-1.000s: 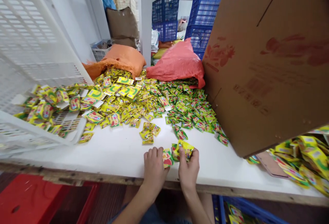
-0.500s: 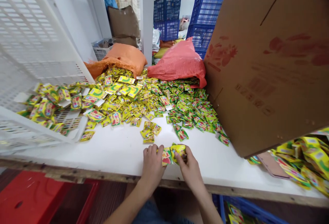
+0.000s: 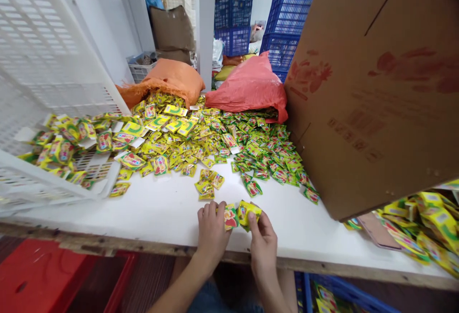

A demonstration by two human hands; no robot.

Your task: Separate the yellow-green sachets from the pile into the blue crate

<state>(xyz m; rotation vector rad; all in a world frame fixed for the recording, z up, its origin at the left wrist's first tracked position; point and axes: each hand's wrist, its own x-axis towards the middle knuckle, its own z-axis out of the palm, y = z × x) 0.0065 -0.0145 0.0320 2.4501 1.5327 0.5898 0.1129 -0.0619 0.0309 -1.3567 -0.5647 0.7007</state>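
Observation:
Near the front of the white table [image 3: 161,212], my left hand [image 3: 212,229] is closed on a yellow-green packet [image 3: 230,217] with red fruit pictures. Beside it my right hand [image 3: 263,239] pinches a yellow packet [image 3: 247,212] between thumb and fingers, its edge close to the other packet. Just beyond my hands lies a small group of yellow sachets [image 3: 207,184]. A few green sachets [image 3: 252,186] lie to the right of that group. Behind them spreads a heap of yellow sachets [image 3: 186,148] and green sachets [image 3: 265,148].
An orange sack [image 3: 175,78] and a red sack [image 3: 251,83] spill sachets at the back. A tipped white crate [image 3: 60,179] holds larger packets at left. A big cardboard box [image 3: 373,97] stands at right, near more packets [image 3: 437,227]. A red stool [image 3: 36,274] stands below.
My right hand has turned more upright, and the yellow packet in it has tilted and come slightly away from the left-hand packet. My left hand has barely moved.

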